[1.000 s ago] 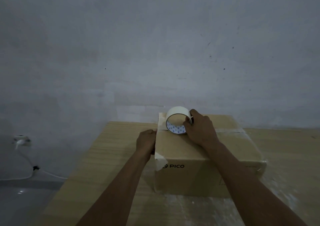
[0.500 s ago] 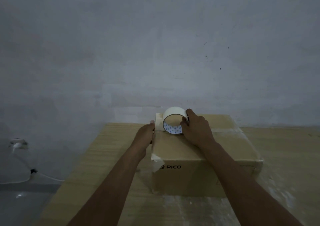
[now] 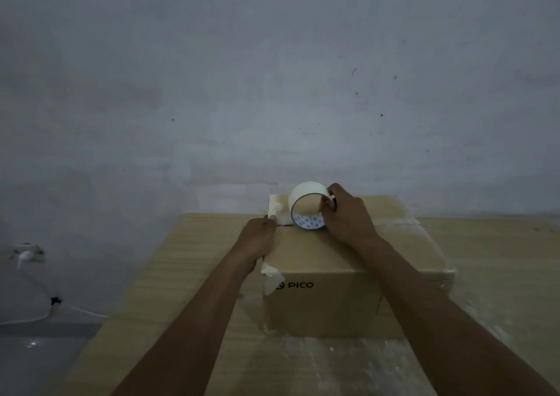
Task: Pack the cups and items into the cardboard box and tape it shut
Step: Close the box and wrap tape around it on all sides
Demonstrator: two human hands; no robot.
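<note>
One wooden table (image 3: 181, 274), with the closed cardboard box (image 3: 333, 304) on it near the wall. Right hand (image 3: 348, 216) grips the tape roll (image 3: 306, 192), fingers curled round its rim. The roll stands on edge on the box top, far-left area. Left hand (image 3: 257, 238) lies against the box's upper left edge, thumb pressing the tape strip (image 3: 280, 210) that runs to the roll. Its other fingers are hidden.

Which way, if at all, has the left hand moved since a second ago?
Yes. Against the cardboard box, the left hand has slid up its left side; the thumb now touches the top edge.
</note>
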